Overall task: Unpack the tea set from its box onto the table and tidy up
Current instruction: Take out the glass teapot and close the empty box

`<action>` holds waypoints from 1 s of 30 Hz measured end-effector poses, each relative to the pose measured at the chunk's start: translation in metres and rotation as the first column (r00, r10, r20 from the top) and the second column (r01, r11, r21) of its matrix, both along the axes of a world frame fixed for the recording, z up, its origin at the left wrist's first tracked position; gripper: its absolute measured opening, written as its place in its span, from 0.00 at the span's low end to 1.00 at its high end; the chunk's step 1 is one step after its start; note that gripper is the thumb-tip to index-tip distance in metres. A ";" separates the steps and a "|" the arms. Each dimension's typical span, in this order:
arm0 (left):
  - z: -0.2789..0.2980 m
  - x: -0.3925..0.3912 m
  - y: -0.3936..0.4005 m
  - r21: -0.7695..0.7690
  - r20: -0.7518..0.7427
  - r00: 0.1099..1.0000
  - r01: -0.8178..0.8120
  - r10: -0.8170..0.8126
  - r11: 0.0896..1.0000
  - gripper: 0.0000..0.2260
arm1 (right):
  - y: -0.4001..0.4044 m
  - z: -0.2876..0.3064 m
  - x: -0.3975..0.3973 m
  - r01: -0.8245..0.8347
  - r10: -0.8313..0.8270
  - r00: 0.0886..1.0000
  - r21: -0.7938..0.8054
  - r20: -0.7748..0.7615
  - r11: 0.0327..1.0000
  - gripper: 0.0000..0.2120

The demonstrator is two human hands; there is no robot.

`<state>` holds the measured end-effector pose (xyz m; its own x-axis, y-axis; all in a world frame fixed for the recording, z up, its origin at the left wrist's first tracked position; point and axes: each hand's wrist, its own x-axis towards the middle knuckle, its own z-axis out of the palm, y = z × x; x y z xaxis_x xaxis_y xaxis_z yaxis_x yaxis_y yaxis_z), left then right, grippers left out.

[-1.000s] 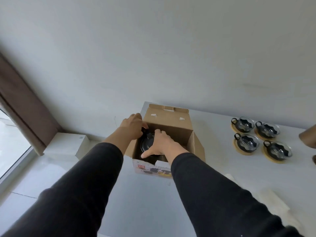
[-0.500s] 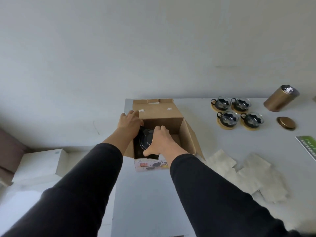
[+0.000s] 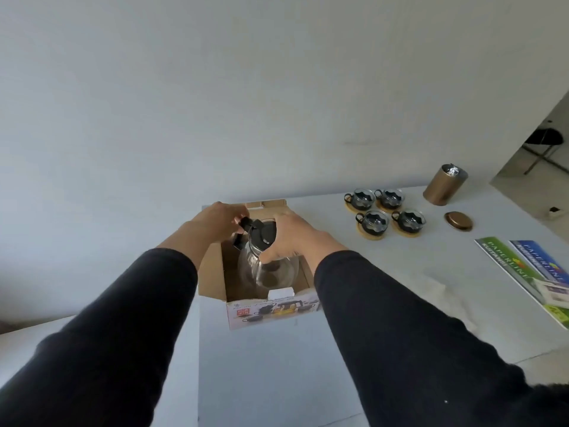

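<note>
Our left hand (image 3: 220,221) grips the black handle and our right hand (image 3: 294,237) the rounded clear-glass teapot (image 3: 266,260) over the brown cardboard box (image 3: 212,272); smooth white tabletop (image 3: 277,365), plain wall at twelve o'clock.

The open cardboard box (image 3: 261,291) stands at 12 o'clock on the white surface (image 3: 277,365), its mouth filled by the glass teapot (image 3: 268,266) with both hands around it. Nearer than the box, the surface lies bare toward 6 o'clock. At 1 o'clock four glass cups on coasters (image 3: 385,212) crowd together, a gold canister (image 3: 445,184) and its lid (image 3: 458,221) beyond. Paper packs (image 3: 529,269) block 3 o'clock; white wrapping sheets (image 3: 431,291) lie between them and the box.
</note>
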<state>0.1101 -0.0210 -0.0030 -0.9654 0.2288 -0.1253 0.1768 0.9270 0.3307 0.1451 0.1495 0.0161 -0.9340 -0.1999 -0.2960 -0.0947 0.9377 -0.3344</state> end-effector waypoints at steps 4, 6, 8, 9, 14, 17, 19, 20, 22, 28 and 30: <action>0.037 -0.011 0.017 0.072 -0.040 0.999 0.023 -0.020 0.997 0.12 | 0.019 0.042 -0.007 0.045 -0.044 0.998 0.026 -0.041 0.999 0.34; 0.054 -0.020 0.029 0.105 -0.071 0.997 0.047 -0.039 0.993 0.11 | 0.031 0.062 -0.012 0.063 -0.062 0.997 0.023 -0.055 0.998 0.34; 0.068 -0.030 0.045 0.139 -0.114 0.992 0.065 -0.049 0.988 0.11 | 0.047 0.078 -0.017 0.094 -0.093 0.993 0.010 -0.079 0.996 0.32; 0.074 -0.035 0.053 0.156 -0.132 0.990 0.072 -0.052 0.985 0.11 | 0.056 0.084 -0.020 0.110 -0.109 0.990 0.005 -0.095 0.994 0.32; 0.080 -0.064 0.099 0.212 -0.155 0.987 0.077 -0.044 0.974 0.12 | 0.095 0.092 -0.045 0.162 -0.162 0.973 -0.012 -0.167 0.987 0.32; 0.071 -0.082 0.127 0.242 -0.134 0.991 0.024 0.009 0.970 0.13 | 0.117 0.082 -0.064 0.166 -0.168 0.968 -0.029 -0.189 0.986 0.33; 0.059 -0.097 0.145 0.248 -0.122 0.992 -0.008 0.040 0.969 0.14 | 0.132 0.070 -0.081 0.154 -0.159 0.971 -0.041 -0.179 0.987 0.35; 0.052 -0.106 0.153 0.250 -0.113 0.992 -0.025 0.055 0.968 0.15 | 0.140 0.063 -0.091 0.149 -0.155 0.973 -0.046 -0.174 0.988 0.36; 0.037 -0.125 0.170 0.235 -0.072 0.994 -0.061 0.080 0.970 0.16 | 0.156 0.046 -0.112 0.142 -0.149 0.974 -0.051 -0.168 0.989 0.36; -0.012 -0.171 0.212 0.302 0.086 0.974 -0.226 0.209 0.926 0.16 | 0.189 -0.011 -0.173 0.116 -0.127 0.982 -0.083 -0.139 0.990 0.37; -0.025 -0.181 0.220 0.298 0.138 0.965 -0.254 0.222 0.920 0.17 | 0.196 -0.030 -0.187 0.104 -0.116 0.985 -0.097 -0.128 0.990 0.37</action>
<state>-0.0711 0.1991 -0.0282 -0.9824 0.0371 -0.1831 -0.0847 0.7853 0.6133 -0.0420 0.3453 -0.0143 -0.9816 -0.1141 -0.1533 -0.0422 0.9118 -0.4084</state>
